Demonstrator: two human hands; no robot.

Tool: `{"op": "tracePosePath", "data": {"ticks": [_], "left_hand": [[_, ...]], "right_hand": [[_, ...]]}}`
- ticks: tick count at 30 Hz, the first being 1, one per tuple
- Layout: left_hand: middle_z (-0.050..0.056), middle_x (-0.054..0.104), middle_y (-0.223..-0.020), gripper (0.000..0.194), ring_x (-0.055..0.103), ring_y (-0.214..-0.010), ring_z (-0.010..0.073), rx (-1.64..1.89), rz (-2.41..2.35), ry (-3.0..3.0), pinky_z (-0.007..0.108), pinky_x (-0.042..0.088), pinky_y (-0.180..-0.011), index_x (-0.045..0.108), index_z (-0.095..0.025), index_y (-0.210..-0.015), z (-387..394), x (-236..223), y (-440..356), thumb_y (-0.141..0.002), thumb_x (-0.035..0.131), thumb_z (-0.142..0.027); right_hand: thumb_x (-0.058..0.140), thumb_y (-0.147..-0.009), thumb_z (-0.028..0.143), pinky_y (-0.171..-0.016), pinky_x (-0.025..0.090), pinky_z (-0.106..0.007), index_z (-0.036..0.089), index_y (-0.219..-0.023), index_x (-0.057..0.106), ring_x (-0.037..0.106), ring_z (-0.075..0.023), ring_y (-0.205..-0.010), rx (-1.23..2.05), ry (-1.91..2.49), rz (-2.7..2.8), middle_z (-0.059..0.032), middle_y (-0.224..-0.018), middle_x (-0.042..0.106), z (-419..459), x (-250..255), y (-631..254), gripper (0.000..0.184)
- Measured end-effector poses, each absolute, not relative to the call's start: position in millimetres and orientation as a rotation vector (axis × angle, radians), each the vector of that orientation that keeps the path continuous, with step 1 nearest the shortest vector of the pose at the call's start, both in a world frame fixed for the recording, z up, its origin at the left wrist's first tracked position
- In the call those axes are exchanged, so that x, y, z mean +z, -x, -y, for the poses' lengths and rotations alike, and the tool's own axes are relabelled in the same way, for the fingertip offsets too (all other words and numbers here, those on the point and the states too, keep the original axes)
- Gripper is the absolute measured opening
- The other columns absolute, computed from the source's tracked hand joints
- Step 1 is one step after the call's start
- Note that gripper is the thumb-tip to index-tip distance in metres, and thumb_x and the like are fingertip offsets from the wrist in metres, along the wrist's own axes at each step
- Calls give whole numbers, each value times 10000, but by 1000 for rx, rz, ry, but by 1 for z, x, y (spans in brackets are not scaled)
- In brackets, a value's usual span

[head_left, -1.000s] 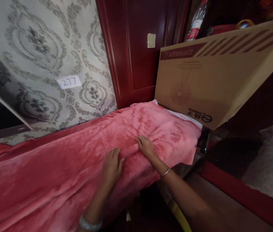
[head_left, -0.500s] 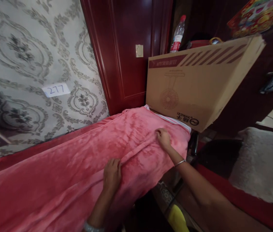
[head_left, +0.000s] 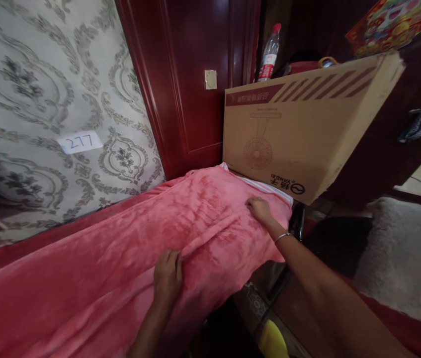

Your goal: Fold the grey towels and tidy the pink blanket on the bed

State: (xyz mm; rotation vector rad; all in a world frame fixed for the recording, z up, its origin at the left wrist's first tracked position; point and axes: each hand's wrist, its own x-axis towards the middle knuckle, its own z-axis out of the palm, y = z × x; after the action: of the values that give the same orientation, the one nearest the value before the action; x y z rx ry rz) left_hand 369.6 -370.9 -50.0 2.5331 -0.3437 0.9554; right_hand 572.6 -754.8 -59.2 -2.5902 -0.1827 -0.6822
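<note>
Spreading from the lower left of my view to the foot of a cardboard box (head_left: 307, 124), the pink blanket (head_left: 131, 238) drapes over a long raised support that I mostly cannot see; a narrow fold runs across it on a slant, stretched between the two hands, and its near edge hangs down over a dark gap. I have the left hand (head_left: 167, 278) at the lower end of that fold, back of the hand up, fingers bent and thumb tucked alongside, pinching the cloth; its forearm rises from the bottom edge, leaning a little to the right. I have the right hand (head_left: 259, 210) farther out at the upper end, fingers curled toward the left and gripping the fold there, though the thumb's exact hold is hidden from me; the right arm is the more extended, reaching in on a long diagonal from the lower right corner, with a silver bangle (head_left: 282, 237) at the wrist. Past that hand I see a striped edge (head_left: 270, 188) showing along the blanket's far end; the box stands beyond it, its print upside down, and a red-capped bottle (head_left: 269, 54) rises behind the box; to the left are a dark red wooden panel (head_left: 188, 99) and patterned wallpaper (head_left: 20, 79).
</note>
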Motion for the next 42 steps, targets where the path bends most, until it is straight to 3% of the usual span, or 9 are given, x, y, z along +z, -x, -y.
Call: {"op": "tracePosePath", "data": {"ticks": [7,13,18,26,29,34,37,42], "left_hand": [[62,649,-797,276,601,-766,218,1125,354,-2503,355,488,-743,668,-201,-880,371,-47,-367,-982,412,-208],[32,608,-761,250,566,-720,192,1308,305,-2377,321,444,-689,633,-203,-863,372,-41,-361,-1001,425,-199],[15,584,-745,252,546,-682,176,1374,299,-2384,308,415,-650,609,-210,-856,374,-37,-357,-1009,410,-180],[5,575,-735,251,549,-677,164,1443,338,-2467,286,422,-650,612,-196,-847,374,-35,-360,-1015,426,-179],[3,583,-743,252,565,-680,157,1410,386,-2468,276,433,-645,604,-197,-835,373,-35,-362,-1019,432,-193],[0,580,-754,244,578,-681,150,1375,405,-2463,265,448,-639,593,-201,-846,372,-36,-363,-1029,431,-213],[3,575,-754,240,575,-680,152,1385,420,-2467,268,447,-641,591,-197,-851,372,-36,-362,-1029,431,-209],[8,583,-764,237,581,-690,154,1361,423,-2474,266,448,-633,592,-200,-854,370,-38,-363,-1028,431,-204]], "right_hand": [[451,-900,147,-858,459,-382,158,-886,687,579,-283,-961,-889,2464,73,-172,-1000,696,754,-59,-563,237],[397,-939,201,-833,465,-380,168,-946,652,585,-285,-953,-983,2381,23,-166,-1016,681,753,-55,-558,257],[394,-953,210,-796,464,-367,165,-967,649,602,-279,-910,-968,2383,26,-159,-987,690,750,-57,-559,259],[479,-911,189,-885,494,-322,180,-918,699,648,-231,-951,-823,2449,133,-111,-1017,732,756,-62,-553,221],[446,-912,171,-933,489,-321,173,-1004,725,655,-225,-1020,-789,2473,4,-111,-1098,733,771,-52,-558,294],[417,-951,194,-1025,450,-365,104,-1342,631,620,-274,-1198,-676,2508,-316,-191,-1279,674,799,-33,-579,454],[463,-955,234,-955,482,-377,48,-1235,690,673,-317,-1106,-507,2521,-452,-246,-1118,716,810,-28,-591,406],[568,-907,234,-889,494,-340,75,-951,767,695,-312,-1041,-316,2481,-533,-229,-948,740,820,-23,-605,258]]}}
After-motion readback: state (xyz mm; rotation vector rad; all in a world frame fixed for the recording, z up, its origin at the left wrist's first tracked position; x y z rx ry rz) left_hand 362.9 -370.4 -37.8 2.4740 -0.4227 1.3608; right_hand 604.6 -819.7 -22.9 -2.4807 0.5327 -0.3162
